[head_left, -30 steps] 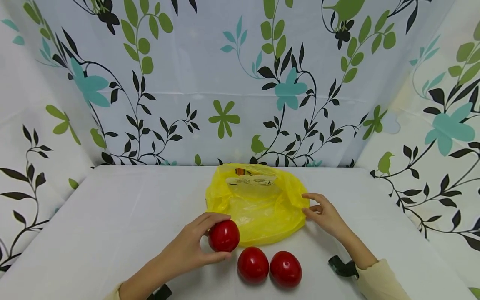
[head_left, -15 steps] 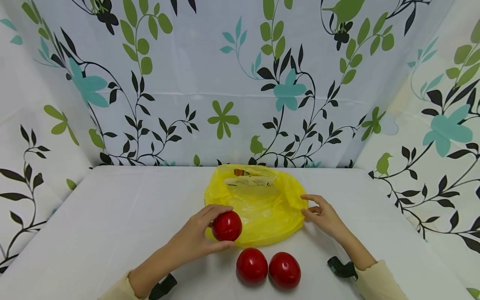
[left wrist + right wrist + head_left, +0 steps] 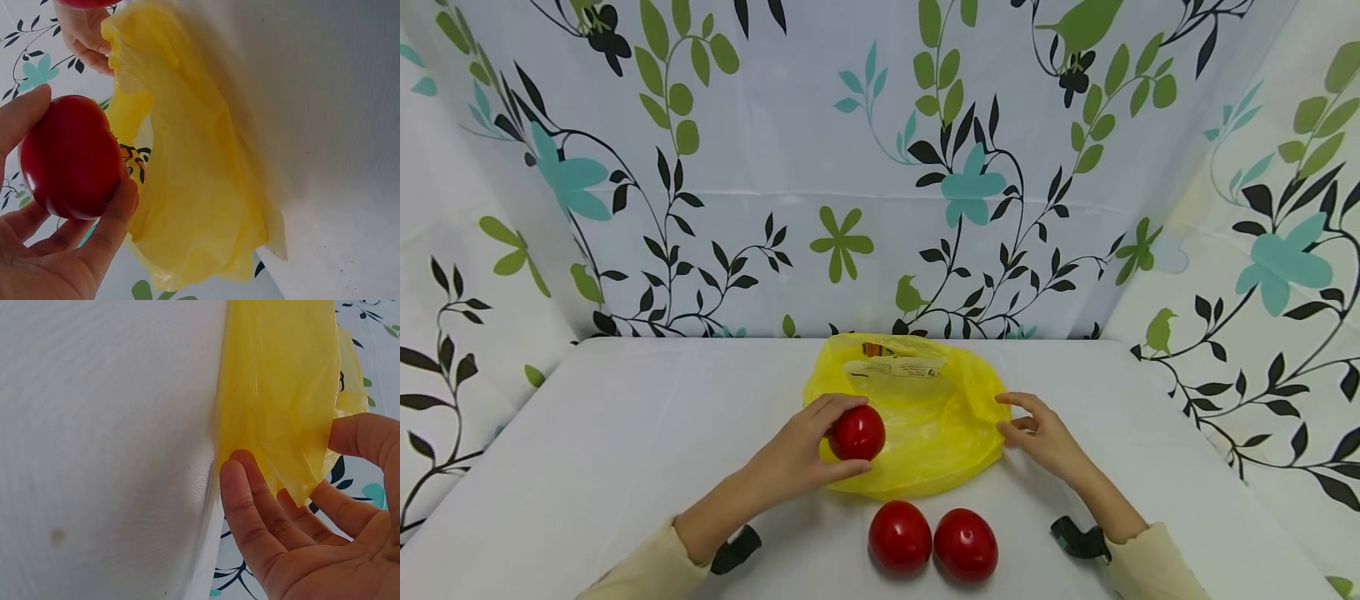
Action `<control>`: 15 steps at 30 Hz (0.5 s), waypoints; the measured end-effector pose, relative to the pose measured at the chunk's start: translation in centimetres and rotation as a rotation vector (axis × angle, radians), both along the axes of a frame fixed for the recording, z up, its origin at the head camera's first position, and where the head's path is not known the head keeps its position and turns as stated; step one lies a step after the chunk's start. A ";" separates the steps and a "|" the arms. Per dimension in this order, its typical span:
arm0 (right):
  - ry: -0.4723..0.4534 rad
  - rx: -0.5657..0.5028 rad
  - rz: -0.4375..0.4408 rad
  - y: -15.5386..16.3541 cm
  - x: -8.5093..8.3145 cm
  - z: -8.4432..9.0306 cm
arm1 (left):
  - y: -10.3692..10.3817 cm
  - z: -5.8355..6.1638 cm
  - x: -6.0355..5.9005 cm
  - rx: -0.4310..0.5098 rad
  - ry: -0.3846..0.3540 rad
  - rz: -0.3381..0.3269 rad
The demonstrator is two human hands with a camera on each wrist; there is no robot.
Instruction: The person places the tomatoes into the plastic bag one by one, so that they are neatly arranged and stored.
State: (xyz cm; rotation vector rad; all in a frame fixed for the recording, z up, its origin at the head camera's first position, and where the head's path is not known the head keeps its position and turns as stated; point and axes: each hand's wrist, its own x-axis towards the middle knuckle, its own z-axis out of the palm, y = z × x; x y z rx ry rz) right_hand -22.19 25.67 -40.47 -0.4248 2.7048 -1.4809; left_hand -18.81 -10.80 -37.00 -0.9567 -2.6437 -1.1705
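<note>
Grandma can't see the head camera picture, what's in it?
A left hand holds a round red object by an open yellow bag while the right hand holds the bag's side. Two more objects sit on the table.

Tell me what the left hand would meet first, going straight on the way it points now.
Probably the yellow plastic bag, which lies ahead of the left hand and its held red fruit. Height is unclear, so they might clear the near edge.

"Any lettering you can read from here?"

"Item: yellow bag (image 3: 925, 442); one pale panel (image 3: 897, 367), dark print too small to read. Item: same bag, orange-and-black motif (image 3: 135, 161), nothing legible."
</note>
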 end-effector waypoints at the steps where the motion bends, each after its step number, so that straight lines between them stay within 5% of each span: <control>1: 0.002 0.000 -0.001 0.0 0.0 0.0 | 0.0 0.0 -0.1 -0.005 0.008 0.002; 15: 0.004 0.001 0.003 0.0 -0.1 -0.2 | 0.5 0.0 -1.5 -0.050 0.004 0.046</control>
